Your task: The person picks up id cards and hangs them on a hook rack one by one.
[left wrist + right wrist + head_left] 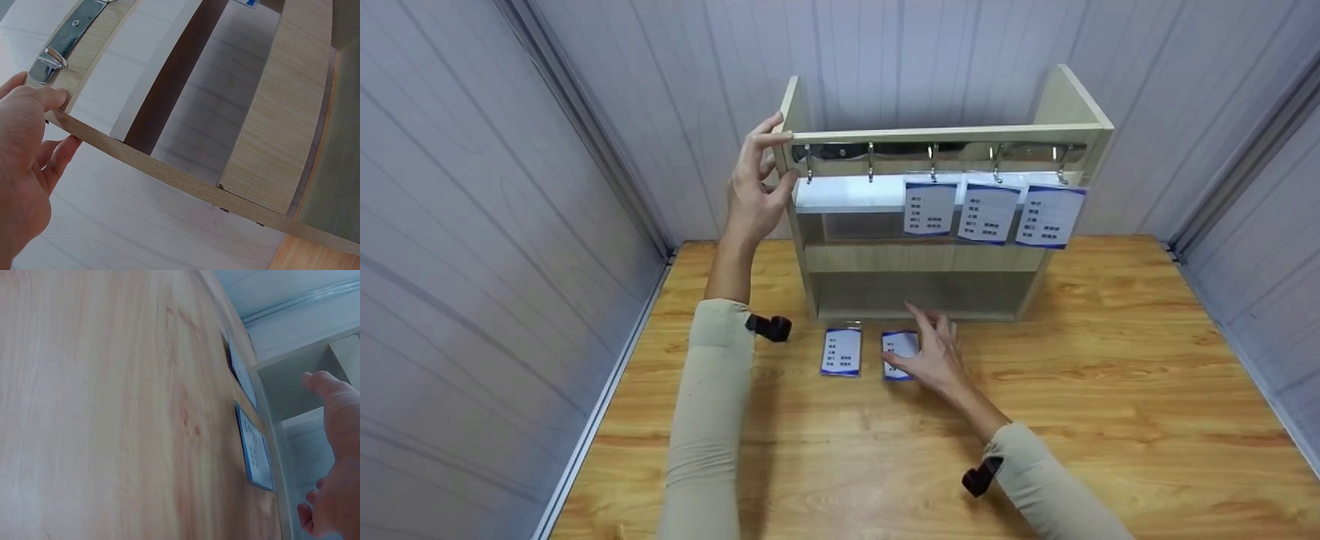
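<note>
My left hand (756, 184) grips the upper left corner of a pale wooden shelf (930, 259), its thumb on the front and fingers around the side panel. My right hand (936, 358) hovers over a badge card (896, 345) on the table, thumb and fingers spread apart, and partly covers it. Left of that lies a second badge card (841, 352). In the right wrist view, the same hand (343, 455) shows nothing between its fingers. Three more badge cards, left (930, 208), middle (990, 211) and right (1050, 216), hang from the shelf's metal hook rail (900, 151).
The shelf stands on a wood-grain table (870, 465), near a pale panelled back wall (930, 60). Similar walls rise at left and right. The two leftmost hooks, one (808, 165) beside the other (871, 163), carry no cards.
</note>
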Available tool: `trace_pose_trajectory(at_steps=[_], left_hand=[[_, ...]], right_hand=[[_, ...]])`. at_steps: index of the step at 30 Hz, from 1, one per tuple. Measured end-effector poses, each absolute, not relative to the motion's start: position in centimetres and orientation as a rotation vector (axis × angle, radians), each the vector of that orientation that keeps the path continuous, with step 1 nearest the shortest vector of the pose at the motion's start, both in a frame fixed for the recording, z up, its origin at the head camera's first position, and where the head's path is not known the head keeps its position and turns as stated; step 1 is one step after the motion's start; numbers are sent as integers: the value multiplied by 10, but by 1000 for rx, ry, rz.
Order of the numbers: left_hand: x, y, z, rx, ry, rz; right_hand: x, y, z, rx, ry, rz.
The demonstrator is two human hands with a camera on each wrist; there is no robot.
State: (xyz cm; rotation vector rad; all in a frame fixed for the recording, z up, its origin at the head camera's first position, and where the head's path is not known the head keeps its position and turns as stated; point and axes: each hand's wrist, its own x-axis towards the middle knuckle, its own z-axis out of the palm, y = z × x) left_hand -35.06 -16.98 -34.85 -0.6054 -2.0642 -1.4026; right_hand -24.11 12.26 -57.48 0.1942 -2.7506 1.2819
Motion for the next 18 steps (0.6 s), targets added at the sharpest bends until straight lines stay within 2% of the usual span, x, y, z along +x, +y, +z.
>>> trace_pose_trajectory(at_steps=[18], left_hand=[[-353, -170, -349, -632, -2026, -1428]], right_hand=[[-246, 110, -592, -60, -2840, 1325]])
